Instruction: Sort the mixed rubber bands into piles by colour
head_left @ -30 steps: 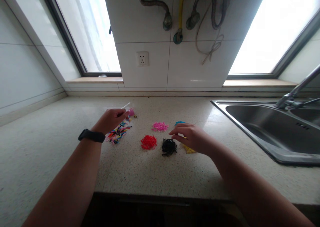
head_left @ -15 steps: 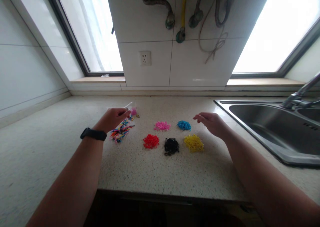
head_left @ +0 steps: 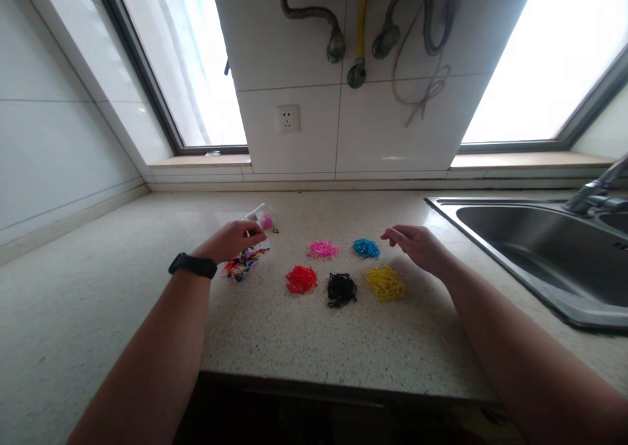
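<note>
My left hand [head_left: 241, 238], a dark band on its wrist, hovers over a mixed pile of small coloured bands [head_left: 241, 265], which look like elastic hair ties. Its fingers are closed, and anything between them is hidden. To the right, my right hand [head_left: 409, 241] is pinched beside a blue pile [head_left: 366, 248]; whatever is in its fingertips is too small to make out. Between the hands lie single-colour piles: pink [head_left: 323, 249], red [head_left: 301, 279], black [head_left: 341, 289] and yellow [head_left: 385, 283].
Behind my left hand lies a clear plastic bag [head_left: 258, 212] with something pink at it. A steel sink [head_left: 520, 249] with a tap [head_left: 596, 193] is set into the speckled counter [head_left: 294, 340] on the right. A tiled wall with a socket [head_left: 287, 118] stands behind.
My left hand has come a little toward me over the mixed pile, baring the bag behind it. My right hand stays beside the blue pile. The whole view has shifted slightly.
</note>
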The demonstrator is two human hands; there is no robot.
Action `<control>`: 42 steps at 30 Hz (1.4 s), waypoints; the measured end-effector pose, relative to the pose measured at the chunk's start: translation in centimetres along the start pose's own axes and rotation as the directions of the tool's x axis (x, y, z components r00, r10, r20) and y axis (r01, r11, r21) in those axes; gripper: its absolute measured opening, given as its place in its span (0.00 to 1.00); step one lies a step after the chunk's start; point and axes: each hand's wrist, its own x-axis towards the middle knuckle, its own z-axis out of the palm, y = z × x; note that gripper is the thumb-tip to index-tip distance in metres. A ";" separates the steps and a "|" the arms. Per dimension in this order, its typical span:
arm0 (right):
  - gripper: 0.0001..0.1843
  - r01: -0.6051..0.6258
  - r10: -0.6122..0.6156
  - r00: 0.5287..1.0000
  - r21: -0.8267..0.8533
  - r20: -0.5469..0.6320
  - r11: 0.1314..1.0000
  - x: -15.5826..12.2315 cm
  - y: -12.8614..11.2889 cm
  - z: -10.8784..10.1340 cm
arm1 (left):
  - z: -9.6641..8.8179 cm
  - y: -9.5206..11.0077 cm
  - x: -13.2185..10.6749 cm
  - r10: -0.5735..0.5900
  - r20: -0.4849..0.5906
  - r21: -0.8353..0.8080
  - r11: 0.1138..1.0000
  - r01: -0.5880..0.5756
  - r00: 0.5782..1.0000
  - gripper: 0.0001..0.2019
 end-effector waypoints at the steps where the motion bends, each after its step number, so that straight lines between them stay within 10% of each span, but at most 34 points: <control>1: 0.26 -0.001 0.001 1.000 -0.003 0.005 1.000 0.0 0.0 0.0 | 0.1 -0.2 0.1 0.000 0.025 0.014 1.000 -0.001 1.000 0.18; 32: 0.26 0.011 -0.006 0.995 -0.053 0.096 0.999 -0.1 0.4 0.1 | 0.2 -0.4 -0.1 -0.079 0.100 0.121 0.990 0.067 0.992 0.13; 42: 0.25 0.027 -0.014 0.992 -0.102 0.124 0.994 0.0 0.5 0.2 | 1.7 2.0 0.6 0.007 -0.008 -0.170 0.985 -0.008 1.000 0.14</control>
